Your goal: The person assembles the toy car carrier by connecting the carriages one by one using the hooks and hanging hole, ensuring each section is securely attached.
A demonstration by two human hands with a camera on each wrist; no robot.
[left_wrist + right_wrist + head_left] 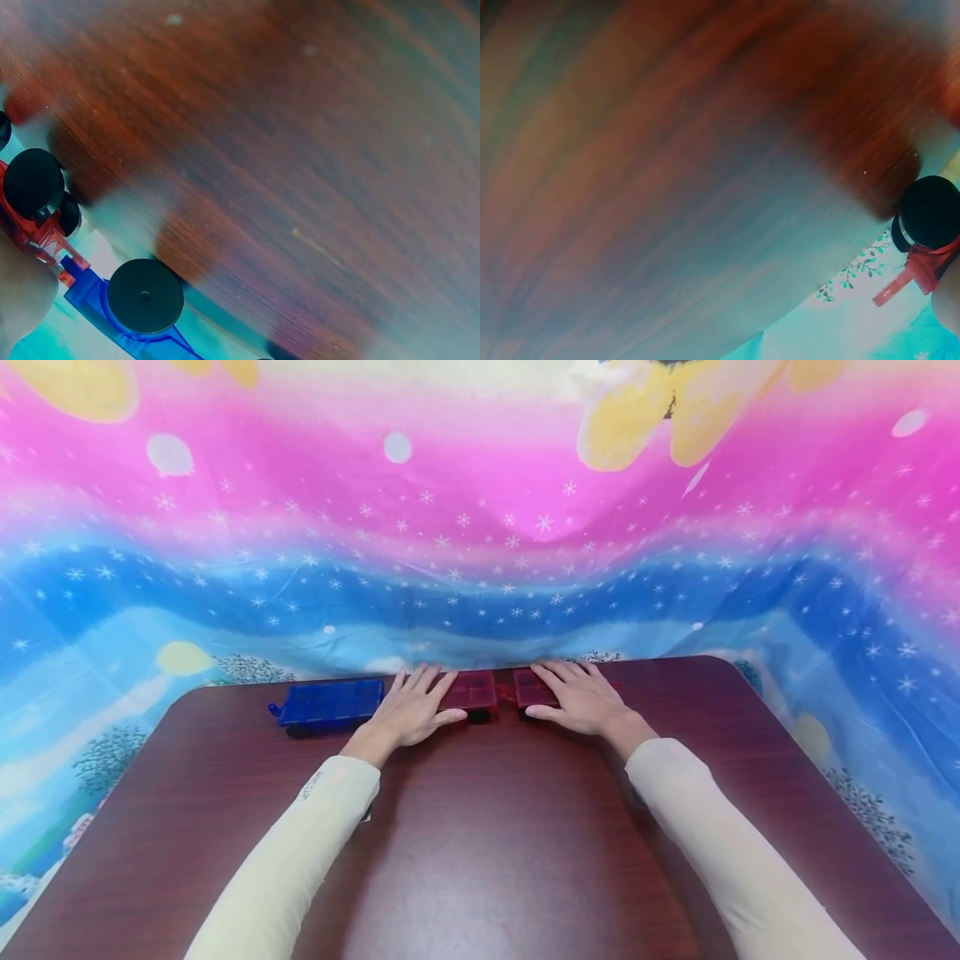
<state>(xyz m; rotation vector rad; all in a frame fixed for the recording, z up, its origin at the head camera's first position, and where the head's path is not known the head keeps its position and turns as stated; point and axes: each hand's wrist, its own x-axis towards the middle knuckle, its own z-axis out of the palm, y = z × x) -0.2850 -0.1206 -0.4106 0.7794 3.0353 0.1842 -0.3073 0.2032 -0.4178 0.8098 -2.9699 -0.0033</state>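
Three toy train wagons stand in a row along the table's far edge. A blue wagon [330, 703] is on the left. Its end meets the coupling of a red see-through wagon [478, 692] in the left wrist view. My left hand [408, 710] lies over that red wagon's left part, fingers straight and spread, thumb along the near side. Over a second red wagon [529, 690] rests my right hand [587, 697], fingers extended to the back. Red coupling parts bridge the short gap between the red wagons. A black wheel [930, 214] shows under the right one.
The dark wooden table [480, 827] has rounded far corners. Right behind it hangs a pink and blue patterned cloth [480, 543], which also runs down both sides. The wagons sit close to the far edge.
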